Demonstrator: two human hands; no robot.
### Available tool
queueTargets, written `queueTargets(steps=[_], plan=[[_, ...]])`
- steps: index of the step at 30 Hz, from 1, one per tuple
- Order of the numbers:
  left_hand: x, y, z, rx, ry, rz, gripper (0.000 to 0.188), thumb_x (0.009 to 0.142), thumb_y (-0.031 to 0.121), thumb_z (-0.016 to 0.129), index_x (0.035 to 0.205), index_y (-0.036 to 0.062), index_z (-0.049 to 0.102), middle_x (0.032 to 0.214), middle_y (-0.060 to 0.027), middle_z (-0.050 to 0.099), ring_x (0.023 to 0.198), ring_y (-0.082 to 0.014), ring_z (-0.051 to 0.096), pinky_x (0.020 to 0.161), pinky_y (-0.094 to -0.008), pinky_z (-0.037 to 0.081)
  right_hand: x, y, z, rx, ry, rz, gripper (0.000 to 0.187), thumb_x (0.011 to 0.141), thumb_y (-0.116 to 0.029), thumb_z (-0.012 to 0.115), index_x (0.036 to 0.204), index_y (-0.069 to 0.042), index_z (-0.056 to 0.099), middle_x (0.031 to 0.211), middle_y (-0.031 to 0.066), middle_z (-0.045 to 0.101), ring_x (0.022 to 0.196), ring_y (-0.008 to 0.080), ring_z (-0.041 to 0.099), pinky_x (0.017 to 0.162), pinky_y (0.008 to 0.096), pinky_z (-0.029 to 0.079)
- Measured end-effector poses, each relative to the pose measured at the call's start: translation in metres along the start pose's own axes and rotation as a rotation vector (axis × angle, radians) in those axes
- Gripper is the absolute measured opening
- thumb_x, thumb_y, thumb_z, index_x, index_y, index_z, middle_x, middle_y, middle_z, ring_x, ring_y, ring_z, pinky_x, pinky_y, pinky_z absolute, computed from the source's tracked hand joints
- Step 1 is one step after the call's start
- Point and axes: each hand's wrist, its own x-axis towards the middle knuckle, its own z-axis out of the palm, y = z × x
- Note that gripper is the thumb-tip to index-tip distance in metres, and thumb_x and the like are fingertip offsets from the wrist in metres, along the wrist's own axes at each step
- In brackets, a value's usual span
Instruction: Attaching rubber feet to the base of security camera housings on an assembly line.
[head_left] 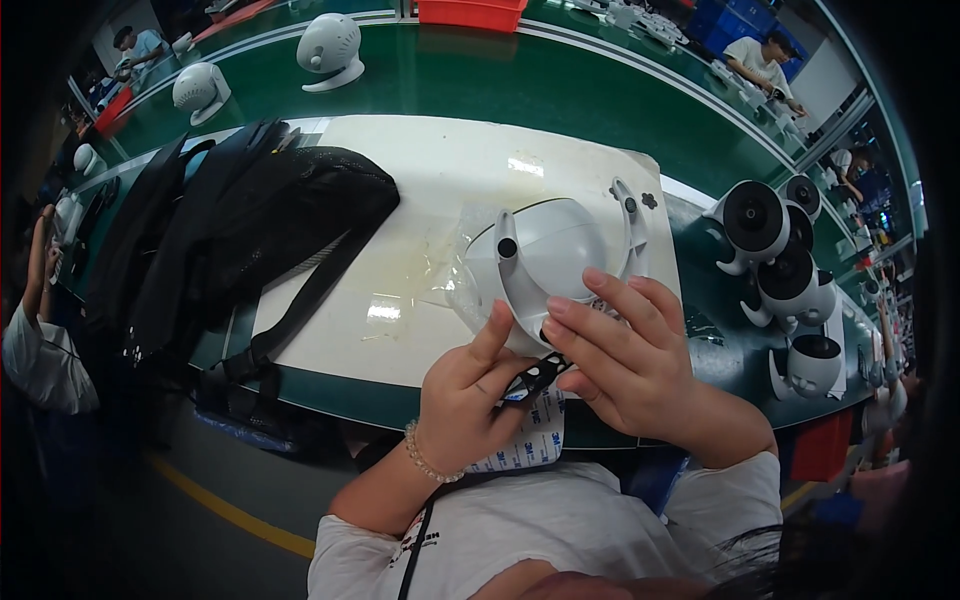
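My left hand [475, 390] is closed round a small black strip with light cut-outs [542, 376], its thumb pointing up. A white sheet with blue print [530, 440] hangs below that strip, and I cannot tell if the two are joined. Close by, my right hand [630, 355] has its fingers stretched out, the thumb near the strip's end. Whether it touches the strip is unclear. Just beyond both hands, a rounded white housing [560, 240] with curved white arms lies on clear plastic wrap [455, 285]. My right fingers partly cover its near side.
A whitish board [440, 150] lies on the green table [560, 80]. A black bag [230, 220] covers its left part. Several white devices with black round fronts [755, 220] stand at right. Two white fan-like units [330, 50] are at far left, with a red bin [470, 12] beyond.
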Motion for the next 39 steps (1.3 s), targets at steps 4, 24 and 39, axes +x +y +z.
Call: queueTargets(steps=[4, 24, 39], plan=[[-0.001, -0.002, 0.001, -0.003, 0.010, -0.008, 0.029, 0.054, 0.000, 0.063, 0.083, 0.0039, 0.062, 0.132, -0.0188, 0.038, 0.072, -0.0220, 0.061, 0.062, -0.0289, 0.048, -0.002, 0.002, 0.002, 0.111, -0.023, 0.061, 0.029, 0.079, -0.026, 0.058, 0.101, -0.008, 0.061, 0.116, 0.0037, 0.054, 0.114, 0.0240, 0.046, 0.093, 0.0386, 0.029], [0.001, 0.007, -0.008, 0.169, 0.064, 0.069, 0.035, 0.047, 0.000, 0.061, 0.081, 0.0068, 0.064, 0.130, -0.0172, 0.043, 0.099, -0.0295, 0.047, 0.083, -0.0326, 0.039, -0.002, -0.011, 0.012, 0.439, 0.272, -0.120, 0.019, 0.070, -0.012, 0.062, 0.089, -0.014, 0.058, 0.097, -0.0011, 0.060, 0.099, 0.0192, 0.054, 0.081, 0.0322, 0.033], [0.001, 0.004, -0.015, 0.224, 0.102, 0.132, 0.021, 0.054, 0.008, 0.071, 0.074, 0.0065, 0.064, 0.123, -0.0133, 0.051, 0.106, -0.0293, 0.044, 0.074, -0.0296, 0.039, -0.001, -0.016, 0.037, 0.638, 0.461, -0.166, 0.042, 0.070, -0.004, 0.064, 0.108, -0.014, 0.047, 0.100, 0.0068, 0.054, 0.084, 0.0202, 0.056, 0.072, 0.0303, 0.039]])
